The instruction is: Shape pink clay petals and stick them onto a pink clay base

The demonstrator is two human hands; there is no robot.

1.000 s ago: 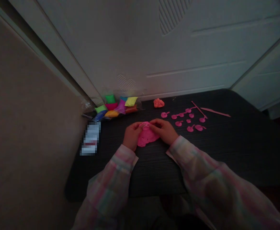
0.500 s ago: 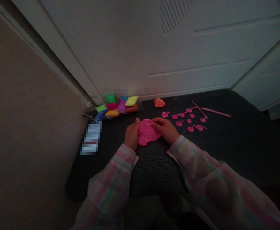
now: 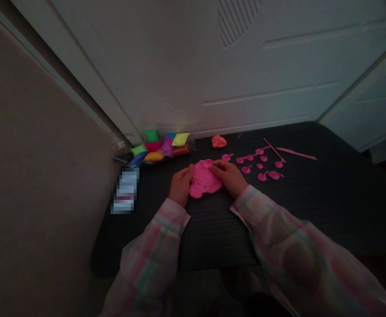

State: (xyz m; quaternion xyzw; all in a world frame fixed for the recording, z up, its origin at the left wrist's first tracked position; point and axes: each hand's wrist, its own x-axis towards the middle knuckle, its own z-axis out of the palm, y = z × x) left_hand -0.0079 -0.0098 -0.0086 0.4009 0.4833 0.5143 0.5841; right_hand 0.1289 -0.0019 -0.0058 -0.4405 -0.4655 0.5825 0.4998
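Observation:
A flattened, uneven piece of bright pink modelling clay [image 3: 205,179] is held between my two hands over the dark table. My left hand [image 3: 180,185] grips its left edge, thumb on top. At its upper right, my right hand [image 3: 229,176] pinches the edge beside a small round pink bit [image 3: 207,163] that stands up from the surface. The fingers under the clay are hidden. Just right of my right hand lie several small pink clay discs with thin stems [image 3: 246,169].
Packets of coloured clay [image 3: 155,156] lie at the back left, above a pixelated phone-like thing [image 3: 125,191]. An orange clay lump [image 3: 218,141] sits near the white panel. Right of the discs are a thin pink stick [image 3: 273,150] and a flat pink tool [image 3: 296,153].
The clay has been raised a little and tilted, so its upper edge sits higher. Both hands keep their hold. The whole view has shifted slightly.

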